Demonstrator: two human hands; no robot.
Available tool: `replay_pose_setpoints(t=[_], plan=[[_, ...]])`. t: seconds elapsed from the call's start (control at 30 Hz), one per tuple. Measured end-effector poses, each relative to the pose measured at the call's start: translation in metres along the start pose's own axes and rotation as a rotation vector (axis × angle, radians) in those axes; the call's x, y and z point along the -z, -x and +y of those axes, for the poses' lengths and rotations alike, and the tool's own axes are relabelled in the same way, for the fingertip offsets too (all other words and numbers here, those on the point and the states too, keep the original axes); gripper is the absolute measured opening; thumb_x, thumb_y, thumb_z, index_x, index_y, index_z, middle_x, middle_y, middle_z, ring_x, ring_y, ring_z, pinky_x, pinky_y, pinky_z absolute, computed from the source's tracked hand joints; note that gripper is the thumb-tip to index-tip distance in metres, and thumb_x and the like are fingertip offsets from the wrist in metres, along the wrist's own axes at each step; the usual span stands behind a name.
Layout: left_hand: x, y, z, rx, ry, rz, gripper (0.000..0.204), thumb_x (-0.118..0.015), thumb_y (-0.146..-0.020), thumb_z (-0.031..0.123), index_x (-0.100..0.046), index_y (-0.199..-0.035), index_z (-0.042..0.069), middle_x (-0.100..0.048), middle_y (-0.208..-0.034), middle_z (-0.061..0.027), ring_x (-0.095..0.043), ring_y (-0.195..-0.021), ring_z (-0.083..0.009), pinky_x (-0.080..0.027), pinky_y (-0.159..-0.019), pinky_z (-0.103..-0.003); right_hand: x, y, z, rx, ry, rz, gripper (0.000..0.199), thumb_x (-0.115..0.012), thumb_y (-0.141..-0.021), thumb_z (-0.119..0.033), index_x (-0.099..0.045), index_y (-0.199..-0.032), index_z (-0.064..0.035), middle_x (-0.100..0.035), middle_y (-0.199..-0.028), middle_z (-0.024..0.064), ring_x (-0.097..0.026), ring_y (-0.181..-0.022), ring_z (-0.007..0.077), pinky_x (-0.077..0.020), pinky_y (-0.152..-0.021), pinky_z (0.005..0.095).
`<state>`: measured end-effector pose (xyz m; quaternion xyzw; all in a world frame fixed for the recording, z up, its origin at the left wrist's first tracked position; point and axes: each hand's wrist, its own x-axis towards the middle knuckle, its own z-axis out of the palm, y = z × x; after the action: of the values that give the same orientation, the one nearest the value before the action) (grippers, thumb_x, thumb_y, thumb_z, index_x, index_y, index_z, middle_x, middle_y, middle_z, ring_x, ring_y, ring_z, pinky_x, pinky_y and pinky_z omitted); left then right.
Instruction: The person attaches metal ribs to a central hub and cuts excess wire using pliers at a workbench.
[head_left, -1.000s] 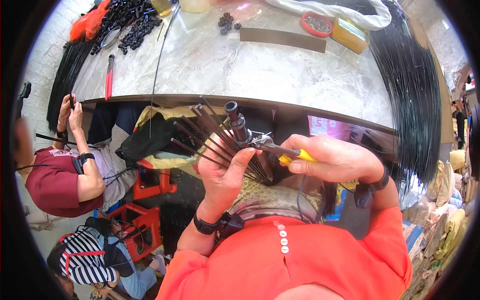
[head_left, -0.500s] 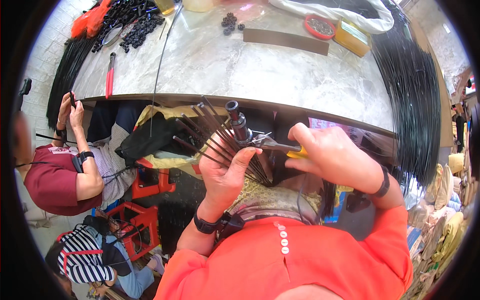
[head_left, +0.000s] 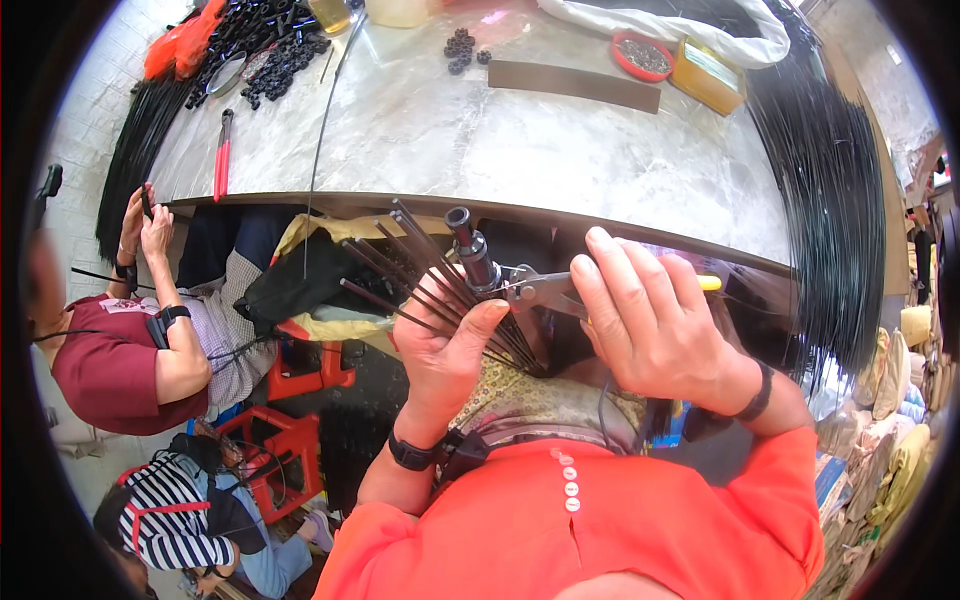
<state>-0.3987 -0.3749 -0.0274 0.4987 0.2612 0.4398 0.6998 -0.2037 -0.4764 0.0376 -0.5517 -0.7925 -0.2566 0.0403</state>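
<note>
**Fingers clamped on rib fan, pliers at the hub**

Fingers (head_left: 470,322) of the left hand (head_left: 445,350) were curled tight round a fan of thin dark ribs (head_left: 400,275) w/ a black hub (head_left: 472,248), held just below the marble surface (head_left: 480,130) edge. Right hand (head_left: 650,320) gripped yellow-handled pliers (head_left: 545,290), tips at the hub. Ribs looked already gathered; hub work seemed mid-way. Lots of loose ribs (head_left: 830,190) lay unused on the surface.

At the upper left of your frame lie red-handled pliers (head_left: 221,158); a red bowl (head_left: 642,53) and yellow box (head_left: 706,77) sit upper right.
</note>
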Motion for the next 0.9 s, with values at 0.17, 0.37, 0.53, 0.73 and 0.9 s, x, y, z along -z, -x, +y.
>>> replay_pose_setpoints(t=[0.17, 0.37, 0.53, 0.73, 0.9], plan=[[0.006, 0.0, -0.002, 0.011, -0.006, -0.039, 0.031, -0.07, -0.086, -0.008, -0.058, -0.114, -0.004, -0.069, -0.099, -0.0093, -0.067, -0.091, -0.0143, -0.055, -0.082, -0.028, 0.013, -0.003, 0.002, -0.107, -0.392, -0.187, 0.063, -0.071, -0.083, -0.028, -0.049, -0.127, 0.0119, -0.059, -0.108, 0.0246, -0.063, -0.084, 0.0294, -0.0511, -0.069, 0.0408], [0.006, -0.001, -0.002, 0.06, 0.076, -0.193, 0.037, -0.072, -0.083, -0.01, -0.057, -0.115, -0.004, -0.069, -0.102, -0.0107, -0.068, -0.091, -0.016, -0.057, -0.081, -0.029, 0.015, -0.001, 0.029, -0.305, -1.413, -0.802, 0.071, -0.087, -0.073, -0.036, -0.043, -0.115, 0.0015, -0.059, -0.084, 0.0143, -0.061, -0.069, 0.0274, -0.0482, -0.06, 0.0358], [0.011, -0.003, 0.001, 0.101, 0.012, -0.255, 0.036, -0.074, -0.081, -0.009, -0.057, -0.113, -0.004, -0.07, -0.098, -0.0115, -0.069, -0.087, -0.0168, -0.058, -0.078, -0.03, 0.005, -0.002, 0.043, -0.363, -1.819, -0.982, 0.06, -0.092, -0.069, -0.033, -0.054, -0.105, -0.0016, -0.06, -0.073, 0.0031, -0.062, -0.064, 0.0161, -0.0475, -0.056, 0.0304], [0.001, 0.002, 0.005, 0.141, 0.024, -0.235, 0.035, -0.075, -0.081, -0.007, -0.057, -0.111, -0.004, -0.068, -0.096, -0.0088, -0.067, -0.086, -0.0148, -0.056, -0.076, -0.028, -0.014, 0.009, 0.033, -0.563, -1.655, -1.115, 0.047, -0.086, -0.075, -0.03, -0.058, -0.1, -0.0031, -0.067, -0.073, 0.0061, -0.066, -0.065, 0.0178, -0.0487, -0.057, 0.0308], [0.003, -0.005, 0.004, 0.077, -0.025, -0.128, 0.031, -0.073, -0.082, -0.008, -0.059, -0.11, -0.004, -0.068, -0.097, -0.008, -0.065, -0.085, -0.0129, -0.053, -0.077, -0.025, 0.001, 0.019, 0.016, -0.296, -0.664, -0.13, 0.052, -0.076, -0.077, -0.022, -0.058, -0.12, -0.0016, -0.061, -0.099, 0.0152, -0.063, -0.084, 0.0276, -0.0502, -0.07, 0.0376]])
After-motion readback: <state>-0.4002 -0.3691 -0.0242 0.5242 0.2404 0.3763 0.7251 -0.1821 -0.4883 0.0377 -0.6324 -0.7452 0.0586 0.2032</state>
